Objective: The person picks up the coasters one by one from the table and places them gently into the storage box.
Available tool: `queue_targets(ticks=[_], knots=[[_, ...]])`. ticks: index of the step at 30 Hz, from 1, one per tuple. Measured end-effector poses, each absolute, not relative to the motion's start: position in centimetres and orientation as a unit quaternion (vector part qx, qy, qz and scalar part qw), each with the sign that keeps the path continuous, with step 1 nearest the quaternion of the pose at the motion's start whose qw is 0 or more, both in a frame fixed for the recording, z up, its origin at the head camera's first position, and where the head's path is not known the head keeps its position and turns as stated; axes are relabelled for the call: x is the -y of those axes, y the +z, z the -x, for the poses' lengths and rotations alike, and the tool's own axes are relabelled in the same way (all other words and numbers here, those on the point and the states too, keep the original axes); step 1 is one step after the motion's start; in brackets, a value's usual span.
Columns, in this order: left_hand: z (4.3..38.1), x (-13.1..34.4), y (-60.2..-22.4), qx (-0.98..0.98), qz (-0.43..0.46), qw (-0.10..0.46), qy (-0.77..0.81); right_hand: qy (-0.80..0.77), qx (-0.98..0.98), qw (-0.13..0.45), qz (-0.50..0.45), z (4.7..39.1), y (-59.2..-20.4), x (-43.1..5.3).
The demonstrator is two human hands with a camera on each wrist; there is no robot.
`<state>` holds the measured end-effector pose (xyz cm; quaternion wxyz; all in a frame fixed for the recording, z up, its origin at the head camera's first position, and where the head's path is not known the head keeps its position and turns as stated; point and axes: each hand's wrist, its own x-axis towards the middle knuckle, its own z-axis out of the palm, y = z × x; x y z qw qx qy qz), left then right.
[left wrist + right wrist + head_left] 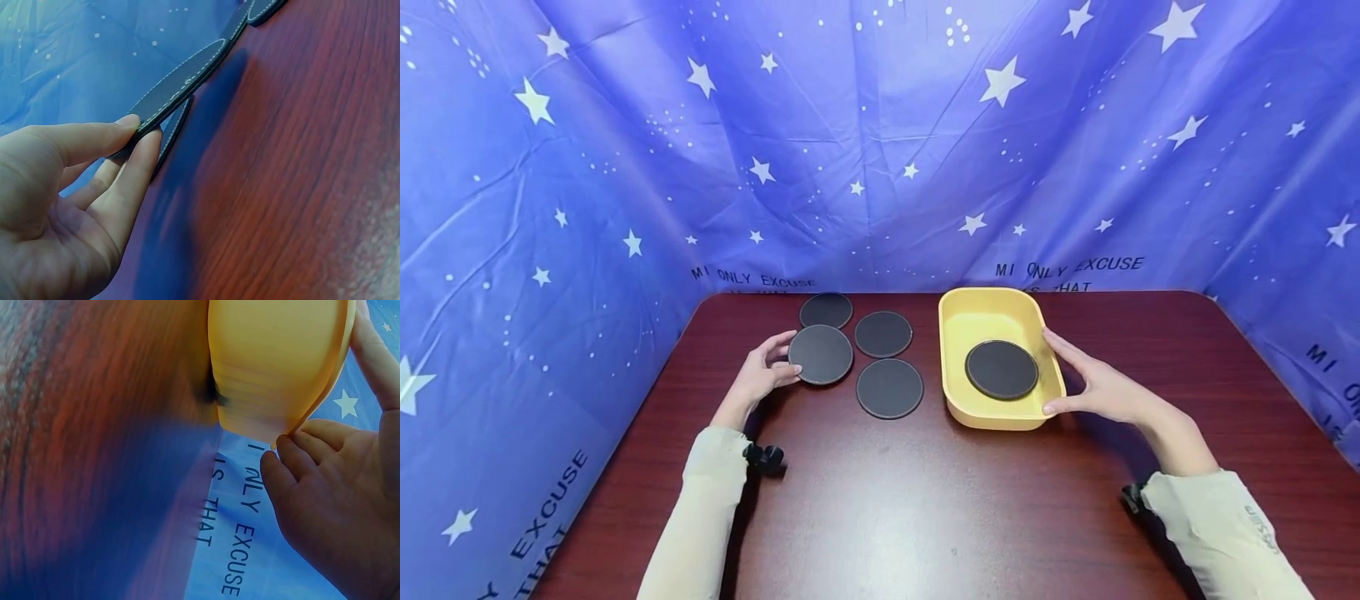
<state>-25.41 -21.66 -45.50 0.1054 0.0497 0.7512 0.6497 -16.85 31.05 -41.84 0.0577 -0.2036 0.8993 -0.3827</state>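
My left hand [754,385] pinches a round black coaster [821,355] by its edge, between thumb and fingers. White stitching runs around its rim, and the left wrist view shows this coaster [178,84] tilted above the tabletop. Three similar coasters lie close by: a back one [826,310], partly covered by the held one, a right one [883,334] and a front one [890,388]. A yellow box [955,400] stands to their right with one black coaster [1002,369] inside. My right hand [1105,387] holds the box's right side, thumb and fingers spread along its rim.
All of this is on a dark red wood-grain table [880,500]. A blue curtain [865,150] with white stars and lettering hangs behind the table and along both sides. Black wrist mounts [765,457] sit at the sleeve cuffs.
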Motion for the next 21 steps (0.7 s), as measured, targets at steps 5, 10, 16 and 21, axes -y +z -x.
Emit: queue_targets(ticks=[5,10,16,21], knots=[[25.39,21.51,-45.39,-0.751,-0.059,0.098,0.651,-0.384,-0.899,0.060,0.201,16.91,-41.73,-31.00],[25.47,21.26,-45.23,-0.749,-0.057,0.098,0.653,-0.381,-0.902,0.067,0.194,16.86,-41.63,-31.05],[25.36,21.05,-45.00,-0.744,-0.069,0.096,0.658,-0.381,-0.903,0.070,0.187,16.78,-41.57,-31.05],[25.33,20.81,-45.02,-0.738,-0.082,0.100,0.662,-0.380,-0.903,0.068,0.189,16.71,-41.70,-30.90]])
